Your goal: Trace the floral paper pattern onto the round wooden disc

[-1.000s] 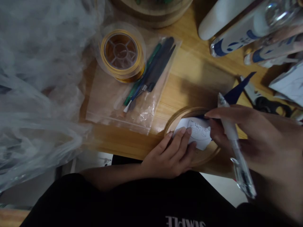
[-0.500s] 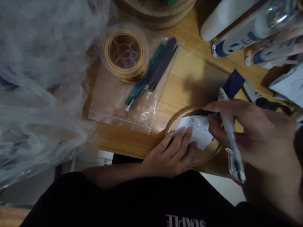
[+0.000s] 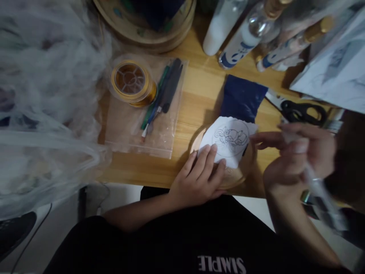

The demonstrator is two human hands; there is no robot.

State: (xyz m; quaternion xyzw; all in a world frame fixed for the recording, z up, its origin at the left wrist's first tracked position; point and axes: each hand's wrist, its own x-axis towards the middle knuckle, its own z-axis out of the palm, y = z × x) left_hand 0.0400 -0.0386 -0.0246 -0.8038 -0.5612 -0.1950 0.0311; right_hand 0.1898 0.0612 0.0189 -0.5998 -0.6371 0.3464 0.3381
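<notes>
White paper with black line drawing, kinda flanked by hands
Lower-left edge's pinned under the flat left hand; clear plastic pen is gripped in the right hand, by the right edge.

A hand could pass over the bare strip of tabletop between the zip bag and the blue sheet. Beyond, 3 bottles stand in the way; crumpled plastic and a spool crowd the left, scissors and the right hand the right.
</notes>
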